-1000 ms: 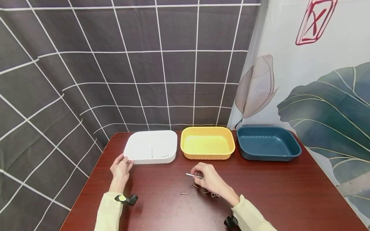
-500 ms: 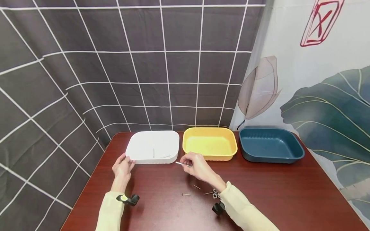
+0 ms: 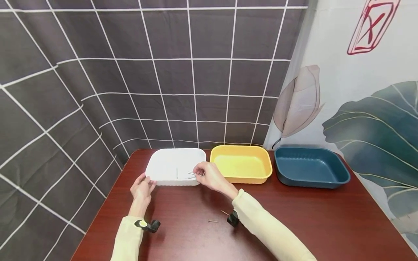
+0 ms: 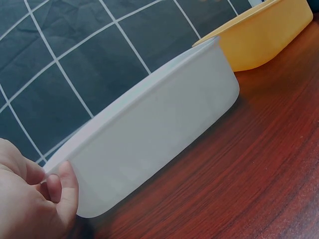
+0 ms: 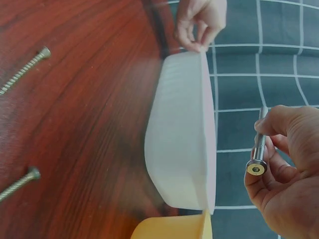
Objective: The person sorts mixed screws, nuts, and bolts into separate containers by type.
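Observation:
My left hand [image 3: 142, 189] pinches the near left corner of the white tray [image 4: 154, 124], thumb and fingers at its rim. Over the tray's right front part is my right hand [image 3: 213, 177], apart from the rim. Between its thumb and fingers it holds a silver bolt [image 5: 257, 153] with a round socket head, pointing leftward in the head view. Inside the tray lies a thin silver rod-like piece [image 3: 177, 173]; another piece near the right hand is partly hidden. Two screws lie on the table, one [image 5: 26, 69] farther from the other screw [image 5: 20, 183].
Right of the white tray stand a yellow tray [image 3: 241, 179] and a dark blue tray [image 3: 311, 183], in a row along the back of the red-brown table [image 3: 183, 239]. A dark gridded curtain [image 3: 209, 76] hangs behind. My right sleeve [image 3: 267, 224] covers part of the table.
My right hand has carried the bolt left and away from me, from above the loose screws to over the white tray. The nuts are now hidden by the arm. My left hand stays put.

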Demonstrator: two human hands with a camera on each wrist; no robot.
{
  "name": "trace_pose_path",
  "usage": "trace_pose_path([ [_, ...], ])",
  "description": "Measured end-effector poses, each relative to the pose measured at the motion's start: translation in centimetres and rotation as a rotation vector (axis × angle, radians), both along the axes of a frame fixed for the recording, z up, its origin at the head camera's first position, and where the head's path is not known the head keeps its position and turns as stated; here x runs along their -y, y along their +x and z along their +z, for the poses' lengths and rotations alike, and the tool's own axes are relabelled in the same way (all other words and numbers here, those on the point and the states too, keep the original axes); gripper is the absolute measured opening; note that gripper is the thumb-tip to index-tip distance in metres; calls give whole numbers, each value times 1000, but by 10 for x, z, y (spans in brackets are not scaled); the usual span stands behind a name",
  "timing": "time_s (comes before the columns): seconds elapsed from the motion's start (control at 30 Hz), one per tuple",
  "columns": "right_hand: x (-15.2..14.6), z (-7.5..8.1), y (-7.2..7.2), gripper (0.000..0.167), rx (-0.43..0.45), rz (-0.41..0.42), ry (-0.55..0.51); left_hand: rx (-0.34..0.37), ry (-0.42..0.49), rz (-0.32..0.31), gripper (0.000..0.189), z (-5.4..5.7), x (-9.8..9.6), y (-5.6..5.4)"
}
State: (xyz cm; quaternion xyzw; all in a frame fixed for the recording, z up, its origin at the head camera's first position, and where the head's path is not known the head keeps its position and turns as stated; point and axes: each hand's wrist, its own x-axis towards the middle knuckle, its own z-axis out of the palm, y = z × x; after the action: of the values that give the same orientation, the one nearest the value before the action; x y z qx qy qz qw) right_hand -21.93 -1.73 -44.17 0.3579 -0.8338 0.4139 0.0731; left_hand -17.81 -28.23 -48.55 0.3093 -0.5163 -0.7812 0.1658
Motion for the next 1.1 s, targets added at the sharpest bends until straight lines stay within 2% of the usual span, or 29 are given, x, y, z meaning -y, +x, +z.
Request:
trace_pose_path([
  [0.27, 29, -4, -20, 7, -2, 19, 65, 1, -13, -2, 46, -1, -1, 1],
  [0.57, 52, -12, -35, 12, -41, 32, 181, -4, -4, 5, 46, -2, 0, 0],
  [0.73, 53, -16, -37, 13, -84, 45, 225, -7, -2, 5, 46, -4, 0, -1],
  [0.93, 52, -18, -35, 12, -90, 52, 272, -3, -9, 8, 46, -4, 0, -1],
  [1.1, 46, -13, -34, 13, -102, 35, 245, -4, -10, 12, 46, -3, 1, -1],
])
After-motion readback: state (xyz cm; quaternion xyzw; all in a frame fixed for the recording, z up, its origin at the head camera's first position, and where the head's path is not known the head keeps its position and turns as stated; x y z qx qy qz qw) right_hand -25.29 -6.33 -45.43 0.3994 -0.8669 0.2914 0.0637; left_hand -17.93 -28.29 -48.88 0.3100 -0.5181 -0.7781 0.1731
